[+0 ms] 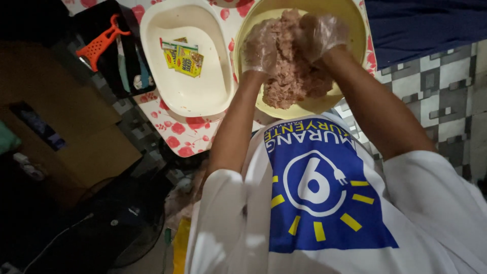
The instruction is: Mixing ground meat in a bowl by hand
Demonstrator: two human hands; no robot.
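**Gloved hands deep in a bowl of ground meat**

Both hands sunk into a mound of pinkish ground meat (294,71), heaped in a round yellow bowl (355,30) at the far edge of the table, just in front of the body. Left hand (259,48), in a thin clear glove, pressed into the left side of the mound with fingers curled around a clump of the meat. Right hand (320,33), gloved the same way, laid over the top of the heap at its far right, fingers bent and closed on the meat beneath. Meat piled high in the middle of the bowl, reaching the near rim, with bare yellow wall showing along the right and far sides.

Just beside the bowl, to its left, a white oval basin (187,96) with rims nearly touching. Inside the basin, near its far end, several small yellow seasoning sachets (183,57) lying flat and overlapping. Under both vessels, a white tablecloth with red flowers (177,134), reaching to the near-left corner. Farther left, on a dark tray, an orange plastic utensil (99,43) with a perforated head. At the near edge, a white shirt with a blue panel (324,198) filling the lower view.
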